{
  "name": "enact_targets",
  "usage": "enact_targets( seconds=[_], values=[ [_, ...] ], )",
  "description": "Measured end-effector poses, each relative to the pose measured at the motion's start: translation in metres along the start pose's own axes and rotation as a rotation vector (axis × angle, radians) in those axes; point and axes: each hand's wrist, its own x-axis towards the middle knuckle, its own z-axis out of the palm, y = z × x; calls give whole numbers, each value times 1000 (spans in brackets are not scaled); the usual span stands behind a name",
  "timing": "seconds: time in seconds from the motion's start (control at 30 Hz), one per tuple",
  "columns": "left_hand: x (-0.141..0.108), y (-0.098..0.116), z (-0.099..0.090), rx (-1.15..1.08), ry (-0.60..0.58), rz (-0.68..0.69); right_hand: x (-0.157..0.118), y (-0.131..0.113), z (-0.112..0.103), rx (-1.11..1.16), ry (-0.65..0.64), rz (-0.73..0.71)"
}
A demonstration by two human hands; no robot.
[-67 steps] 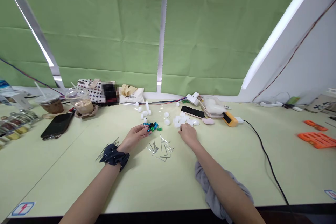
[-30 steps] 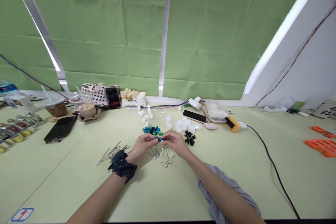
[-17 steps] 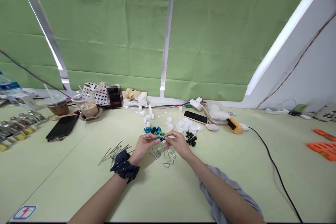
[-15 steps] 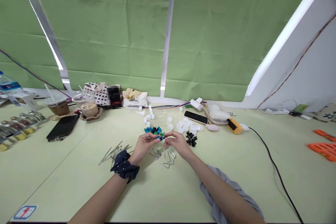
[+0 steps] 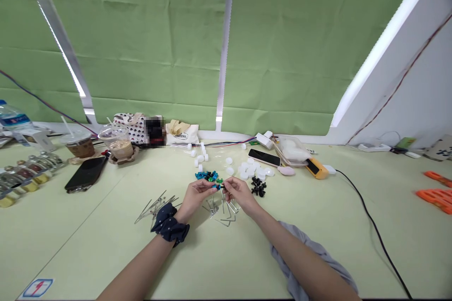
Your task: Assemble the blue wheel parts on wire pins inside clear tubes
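Observation:
Fingertips together, my left hand (image 5: 196, 194) pinches a small blue plastic piece (image 5: 216, 187); a thin metal wire seems to run along these fingers. Right beside it, my right hand (image 5: 240, 194) is closed at the fingertips on a small black piece (image 5: 222, 187), which meets the blue one end to end. Just beyond my fingers lie a green piece (image 5: 219, 180) and a pile of blue pieces (image 5: 206, 176). Bent metal rods (image 5: 228, 218) are scattered below my hands, and longer thin metal rods (image 5: 151, 207) lie by my left wrist.
White round caps (image 5: 252, 167) and black pieces (image 5: 259, 186) lie to the right. A phone (image 5: 264, 157) and a yellow device (image 5: 316, 168) with a black cable (image 5: 367, 216) are behind them. Drink cups (image 5: 120, 146), another phone (image 5: 86, 174) and small bottles (image 5: 26, 174) stand left.
The view has shifted slightly. My fingertips have parted a little, so the blue and black pieces between them show more clearly. Both hands keep their pinch.

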Motion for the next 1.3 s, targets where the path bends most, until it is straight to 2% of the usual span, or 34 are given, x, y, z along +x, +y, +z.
enact_targets(
  seconds=[0.17, 0.33, 0.5, 0.63, 0.8, 0.9, 1.1, 1.2, 1.3],
  values=[
    [1, 0, -2, -19, 12, 16, -1, -1, -1, 58, -40, 38],
    [-1, 6, -1, -58, -44, -18, 0, -3, -4, 114, -56, 136],
    [-2, 5, 2, -55, -102, -13, -1, -5, -3, 139, -77, 150],
    [-1, 2, 2, -32, -65, -9, -3, -5, 0, 122, -77, 127],
    [0, 4, 0, -19, -16, -11, -3, -5, 0, 138, -168, 125],
    [-1, 6, 0, -43, -59, -9, -1, -3, -2, 82, -136, 161],
    [-2, 4, 3, -50, -147, -7, 0, -1, -4, 48, -44, 127],
    [-1, 0, 2, -41, -119, 25, -1, -2, -3, 37, -59, 134],
    [0, -1, -1, -36, -50, 48, -2, -3, -3, 117, -145, 91]
  ],
)
